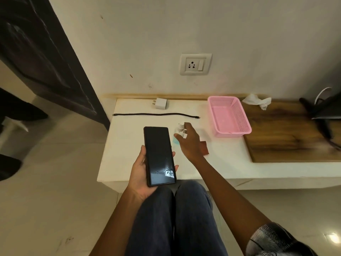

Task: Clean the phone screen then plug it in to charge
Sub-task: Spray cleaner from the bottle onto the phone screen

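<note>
My left hand (pixel 142 174) holds a black phone (pixel 158 156) above the table's front edge, screen up, with small droplets on the lower part of the glass. My right hand (pixel 190 143) reaches over the white table (pixel 129 145) and its thumb and fingers curl round a small spray bottle (pixel 180 128) with a white top and pale blue liquid. A white charger plug (pixel 160 103) lies near the wall. A black cable (pixel 156 114) lies stretched out in front of it. A wall socket with a switch (pixel 195 64) sits above the table.
A brown cloth (pixel 205 147) peeks out from under my right hand. A pink basket (pixel 239 115) stands to the right, beside a wooden board (pixel 287 137). A crumpled tissue (pixel 257 100) lies by the wall. A dark stand (pixel 321 111) occupies the far right.
</note>
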`<control>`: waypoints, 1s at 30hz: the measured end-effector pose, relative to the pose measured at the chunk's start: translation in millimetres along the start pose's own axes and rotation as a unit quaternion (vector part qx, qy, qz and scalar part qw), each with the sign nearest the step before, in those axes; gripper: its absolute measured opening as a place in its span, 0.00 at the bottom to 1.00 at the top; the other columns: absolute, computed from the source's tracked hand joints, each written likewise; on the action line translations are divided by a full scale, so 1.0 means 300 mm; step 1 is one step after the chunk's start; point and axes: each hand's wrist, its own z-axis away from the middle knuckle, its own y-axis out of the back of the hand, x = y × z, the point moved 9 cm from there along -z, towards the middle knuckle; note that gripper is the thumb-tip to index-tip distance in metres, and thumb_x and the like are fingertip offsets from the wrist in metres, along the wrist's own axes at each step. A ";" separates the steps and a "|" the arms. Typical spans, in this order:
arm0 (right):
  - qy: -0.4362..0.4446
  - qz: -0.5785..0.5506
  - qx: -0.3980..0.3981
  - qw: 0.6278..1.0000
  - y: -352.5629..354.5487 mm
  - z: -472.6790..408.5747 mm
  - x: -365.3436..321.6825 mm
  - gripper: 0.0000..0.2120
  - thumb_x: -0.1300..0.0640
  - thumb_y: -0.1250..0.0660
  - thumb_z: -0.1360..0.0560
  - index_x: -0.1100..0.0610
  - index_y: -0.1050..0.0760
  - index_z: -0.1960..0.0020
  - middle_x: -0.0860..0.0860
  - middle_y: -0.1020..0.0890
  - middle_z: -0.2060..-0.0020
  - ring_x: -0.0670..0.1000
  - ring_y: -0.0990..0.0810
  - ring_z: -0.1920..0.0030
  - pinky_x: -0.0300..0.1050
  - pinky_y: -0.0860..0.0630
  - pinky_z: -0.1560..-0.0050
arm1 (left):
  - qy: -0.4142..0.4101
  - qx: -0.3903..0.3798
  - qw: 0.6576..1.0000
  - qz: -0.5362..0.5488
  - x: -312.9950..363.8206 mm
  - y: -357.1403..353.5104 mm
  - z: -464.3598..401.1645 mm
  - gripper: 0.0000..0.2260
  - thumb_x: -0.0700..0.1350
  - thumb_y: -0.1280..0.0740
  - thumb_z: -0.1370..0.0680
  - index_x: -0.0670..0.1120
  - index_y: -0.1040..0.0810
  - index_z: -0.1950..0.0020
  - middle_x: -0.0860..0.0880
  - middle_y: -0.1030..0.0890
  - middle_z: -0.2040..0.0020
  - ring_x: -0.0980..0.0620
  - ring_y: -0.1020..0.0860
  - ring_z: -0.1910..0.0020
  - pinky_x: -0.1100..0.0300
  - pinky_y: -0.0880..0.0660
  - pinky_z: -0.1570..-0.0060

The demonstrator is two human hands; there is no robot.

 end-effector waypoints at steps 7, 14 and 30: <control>-0.002 0.002 0.008 1.000 -0.057 -0.067 0.083 0.14 0.60 0.30 0.27 0.60 0.29 0.43 0.55 0.21 0.48 0.53 0.23 0.46 0.38 0.29 0.50 | 0.009 0.006 1.000 -0.008 0.012 0.035 -0.054 0.27 0.64 0.37 0.27 0.46 0.20 0.39 0.41 0.20 0.39 0.44 0.22 0.40 0.43 0.30 0.36; 0.007 0.015 -0.003 1.000 -0.080 -0.073 0.120 0.22 0.57 0.30 0.26 0.59 0.32 0.35 0.55 0.24 0.40 0.54 0.25 0.41 0.46 0.27 0.42 | 0.012 0.006 1.000 -0.013 0.005 0.047 -0.081 0.27 0.64 0.35 0.28 0.47 0.20 0.38 0.42 0.20 0.38 0.45 0.22 0.39 0.44 0.29 0.36; -0.251 0.154 0.116 0.949 0.175 -0.062 0.486 0.21 0.58 0.32 0.27 0.55 0.31 0.35 0.57 0.29 0.37 0.58 0.32 0.37 0.57 0.32 0.41 | 0.021 0.008 1.000 -0.016 -0.018 0.033 -0.098 0.26 0.64 0.38 0.26 0.47 0.19 0.39 0.42 0.19 0.41 0.45 0.20 0.43 0.44 0.31 0.35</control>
